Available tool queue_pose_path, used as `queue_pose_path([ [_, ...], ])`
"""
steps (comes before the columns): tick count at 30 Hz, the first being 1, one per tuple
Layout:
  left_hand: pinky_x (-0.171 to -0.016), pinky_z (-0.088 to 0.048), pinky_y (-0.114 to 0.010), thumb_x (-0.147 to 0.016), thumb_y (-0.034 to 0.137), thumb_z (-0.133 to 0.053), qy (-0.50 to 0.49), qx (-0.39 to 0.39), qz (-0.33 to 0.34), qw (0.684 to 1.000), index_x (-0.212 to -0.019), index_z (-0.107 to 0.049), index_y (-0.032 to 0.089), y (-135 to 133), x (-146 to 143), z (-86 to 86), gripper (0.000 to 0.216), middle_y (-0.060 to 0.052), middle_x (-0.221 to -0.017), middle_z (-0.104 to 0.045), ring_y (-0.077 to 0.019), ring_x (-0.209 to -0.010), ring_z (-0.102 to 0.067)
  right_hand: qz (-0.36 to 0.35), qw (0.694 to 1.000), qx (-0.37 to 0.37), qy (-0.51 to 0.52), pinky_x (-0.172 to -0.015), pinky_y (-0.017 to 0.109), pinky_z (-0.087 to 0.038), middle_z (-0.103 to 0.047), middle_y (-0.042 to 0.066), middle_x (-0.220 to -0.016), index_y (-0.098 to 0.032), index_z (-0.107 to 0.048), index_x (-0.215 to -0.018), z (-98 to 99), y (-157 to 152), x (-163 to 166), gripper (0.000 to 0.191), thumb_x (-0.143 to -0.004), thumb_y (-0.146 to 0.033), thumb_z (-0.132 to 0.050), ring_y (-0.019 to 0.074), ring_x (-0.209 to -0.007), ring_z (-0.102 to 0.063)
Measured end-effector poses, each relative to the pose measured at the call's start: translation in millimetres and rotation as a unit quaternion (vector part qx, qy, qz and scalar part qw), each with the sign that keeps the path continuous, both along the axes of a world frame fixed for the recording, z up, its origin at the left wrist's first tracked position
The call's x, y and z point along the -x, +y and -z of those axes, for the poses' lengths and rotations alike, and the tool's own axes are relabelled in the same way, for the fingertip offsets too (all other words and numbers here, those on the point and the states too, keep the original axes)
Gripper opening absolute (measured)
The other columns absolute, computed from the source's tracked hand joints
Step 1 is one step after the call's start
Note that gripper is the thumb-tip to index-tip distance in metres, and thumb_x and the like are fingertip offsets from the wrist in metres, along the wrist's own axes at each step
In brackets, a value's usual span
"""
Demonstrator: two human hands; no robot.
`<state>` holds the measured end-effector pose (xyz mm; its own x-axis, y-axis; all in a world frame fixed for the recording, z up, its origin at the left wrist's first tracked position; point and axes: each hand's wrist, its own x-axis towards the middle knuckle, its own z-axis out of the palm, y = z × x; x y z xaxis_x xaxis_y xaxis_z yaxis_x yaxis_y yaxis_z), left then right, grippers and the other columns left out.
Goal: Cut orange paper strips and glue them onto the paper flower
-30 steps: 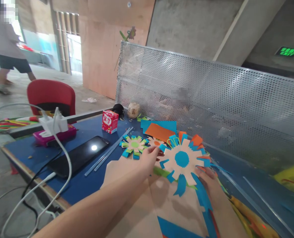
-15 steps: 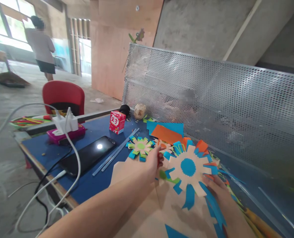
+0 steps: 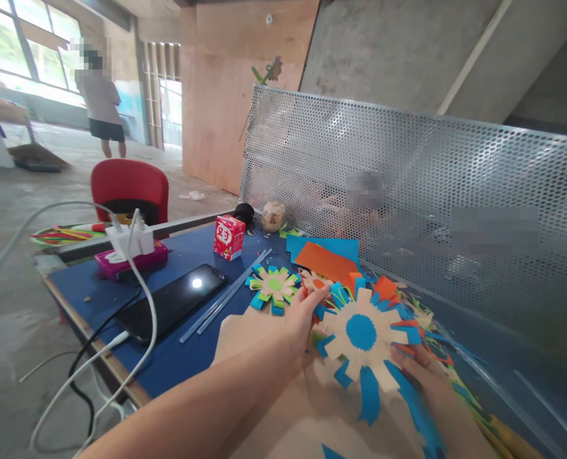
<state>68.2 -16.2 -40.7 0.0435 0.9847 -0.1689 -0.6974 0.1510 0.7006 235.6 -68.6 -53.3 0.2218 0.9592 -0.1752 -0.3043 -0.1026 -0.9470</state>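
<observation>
A large paper flower (image 3: 334, 325) with beige petals, blue strips and a scalloped blue center stands over a beige sheet (image 3: 245, 331). My left hand (image 3: 305, 315) is at its upper left edge, thumb and fingers closed on the strips there; the fingertips are partly hidden. From the right side my right hand (image 3: 420, 366) grips the flower, its fingers partly behind the petals. A long blue strip (image 3: 410, 395) hangs beside that hand. Behind my left hand lie a smaller green-centered flower (image 3: 274, 285) and an orange-centered flower (image 3: 318, 282).
Orange paper (image 3: 326, 261) and blue paper (image 3: 350, 248) lie at the back, before a perforated metal panel (image 3: 408, 191). Clear sticks (image 3: 226, 296), a phone (image 3: 173, 303), a red box (image 3: 229, 237) and cables (image 3: 144, 287) occupy the left. A person (image 3: 102, 105) stands far off.
My left hand's fingers have reached rightward to the flower's upper left edge. The flower has shifted slightly down. The whole view has swung a little to the left.
</observation>
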Motion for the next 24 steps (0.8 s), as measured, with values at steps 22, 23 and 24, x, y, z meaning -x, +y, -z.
queue_pose_path([
  [22,-0.046,-0.04,-0.025,-0.068,0.041,-0.036,-0.145,0.039,0.038,0.988,-0.057,-0.041,0.019,15.2,2.3,11.4,0.025,0.0,-0.053,-0.052,-0.0137,-0.046,-0.05,-0.026,0.999,0.03,0.006,-0.072,0.039,-0.05,-0.069,0.004,-0.077,-0.023,-0.064,-0.088,-6.3,-2.4,5.2,0.04,-0.05,-0.029,-0.075,0.0277,-0.08,-0.062],
  [23,-0.046,-0.039,-0.025,-0.068,0.04,-0.035,-0.118,0.049,0.038,0.991,-0.058,-0.041,0.02,16.3,0.9,12.7,0.023,0.0,-0.053,-0.052,-0.0146,-0.047,-0.05,-0.025,0.999,0.027,0.004,-0.07,0.038,-0.05,-0.069,0.004,-0.076,-0.023,-0.065,-0.085,-5.2,-1.9,5.5,0.036,-0.051,-0.029,-0.074,0.0273,-0.079,-0.063],
  [24,-0.045,-0.039,-0.026,-0.067,0.04,-0.036,-0.081,0.059,0.035,0.994,-0.058,-0.042,0.021,16.7,-0.2,13.7,0.022,0.0,-0.051,-0.052,-0.0156,-0.046,-0.05,-0.025,0.999,0.022,0.001,-0.069,0.038,-0.05,-0.069,0.003,-0.075,-0.024,-0.065,-0.082,-4.1,-1.3,5.6,0.033,-0.051,-0.03,-0.074,0.027,-0.078,-0.063],
])
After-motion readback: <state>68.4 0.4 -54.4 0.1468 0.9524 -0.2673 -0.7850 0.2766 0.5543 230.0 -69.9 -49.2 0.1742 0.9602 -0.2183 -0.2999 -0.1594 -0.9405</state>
